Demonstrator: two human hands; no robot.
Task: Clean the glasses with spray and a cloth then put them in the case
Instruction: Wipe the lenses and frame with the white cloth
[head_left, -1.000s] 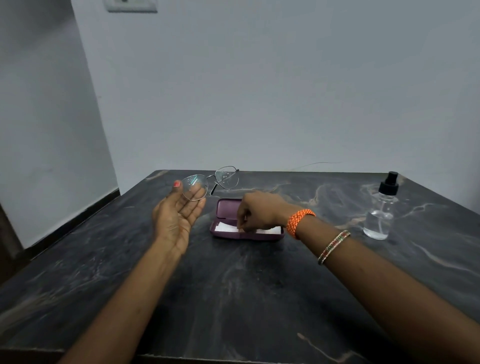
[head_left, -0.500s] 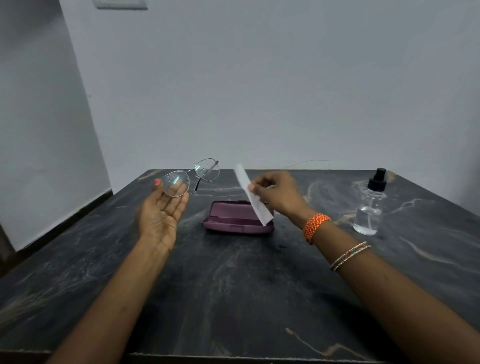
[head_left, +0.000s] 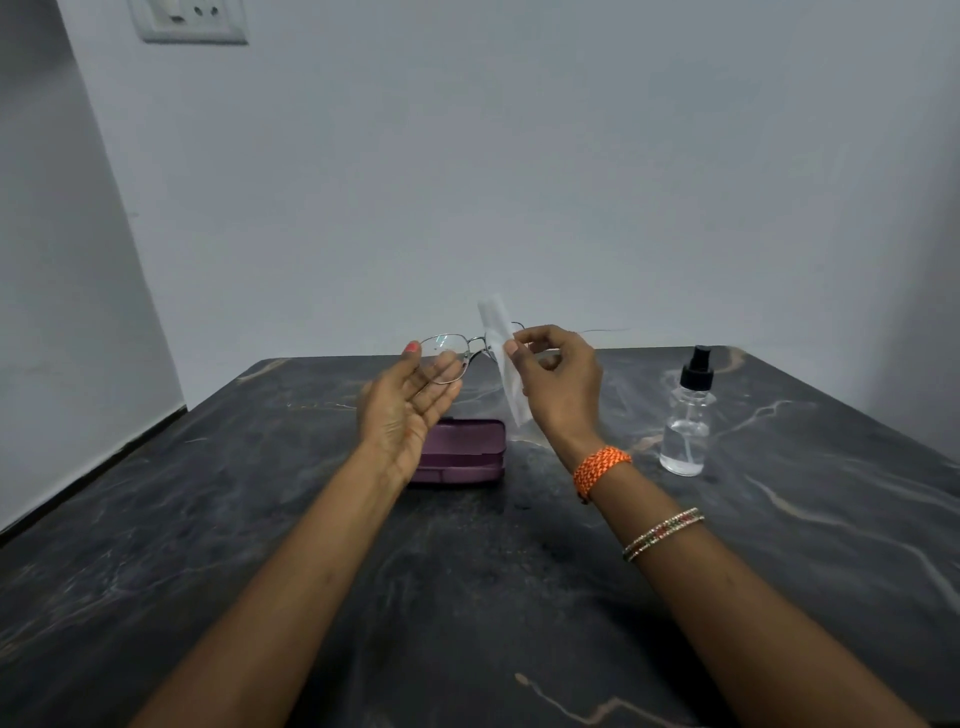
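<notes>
Thin metal-framed glasses are held up above the table by my left hand, thumb and fingers pinching the left lens rim. My right hand pinches a narrow folded white cloth right beside the glasses' right lens, which the cloth partly hides. Below both hands the purple glasses case lies on the dark marble table; it looks closed. A clear spray bottle with a black pump top stands upright to the right of my right hand.
A grey wall rises just behind the table's far edge, with a white socket plate high on the left. Another wall and a dark skirting run along the left side of the table.
My right hand drew the white cloth out of the case, lifted it and brought it up against the glasses. My left hand moved the glasses rightward toward it. The case lid dropped.
</notes>
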